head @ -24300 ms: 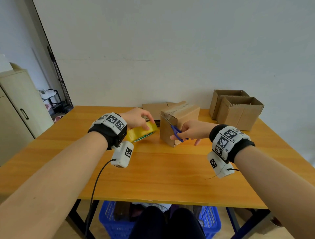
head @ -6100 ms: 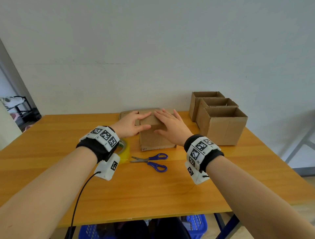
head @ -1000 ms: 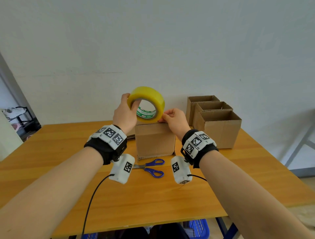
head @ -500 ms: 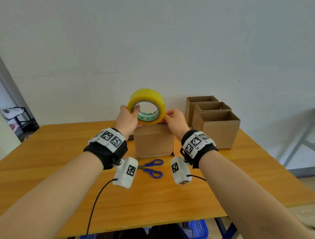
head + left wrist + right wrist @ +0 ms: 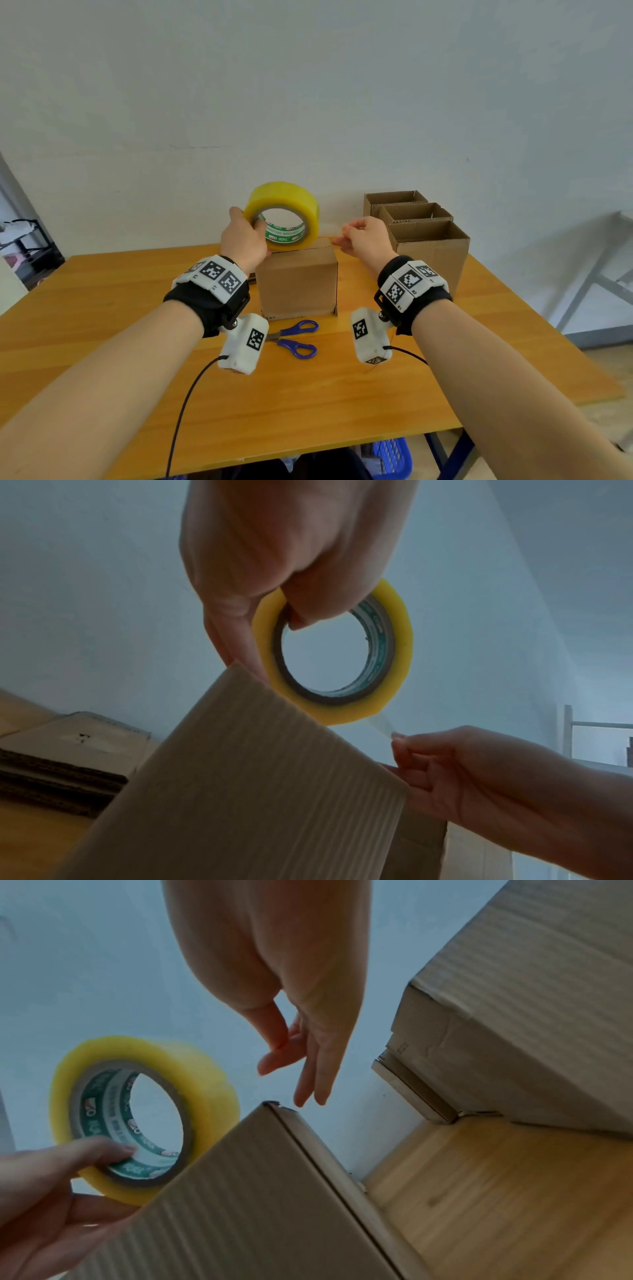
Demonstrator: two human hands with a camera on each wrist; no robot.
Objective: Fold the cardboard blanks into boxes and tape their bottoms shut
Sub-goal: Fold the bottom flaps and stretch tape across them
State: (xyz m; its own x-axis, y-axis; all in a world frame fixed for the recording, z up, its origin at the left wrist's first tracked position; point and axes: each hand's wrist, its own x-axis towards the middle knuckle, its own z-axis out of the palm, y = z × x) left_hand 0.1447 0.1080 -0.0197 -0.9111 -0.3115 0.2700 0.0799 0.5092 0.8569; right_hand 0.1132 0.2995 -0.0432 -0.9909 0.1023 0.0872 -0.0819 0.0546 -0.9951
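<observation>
A folded cardboard box (image 5: 298, 284) stands on the wooden table (image 5: 102, 308) with its closed flaps up. Just above its top, my left hand (image 5: 253, 224) holds the yellow tape roll (image 5: 284, 212) upright, thumb through the core (image 5: 294, 615). My right hand (image 5: 346, 236) hovers off the box's far right corner. It pinches the free end of a clear tape strip (image 5: 378, 723) drawn from the bottom of the roll. In the right wrist view its thumb and forefinger (image 5: 277, 1047) meet while the other fingers stay straight.
Blue-handled scissors (image 5: 294, 339) lie on the table in front of the box. Three open-topped finished boxes (image 5: 428, 246) stand in a row at the right rear. A stack of flat cardboard blanks (image 5: 68, 764) lies behind the box on the left.
My right hand has moved right, away from the roll's side, drawing out a short strip of tape. The left hand has kept the roll above the box.
</observation>
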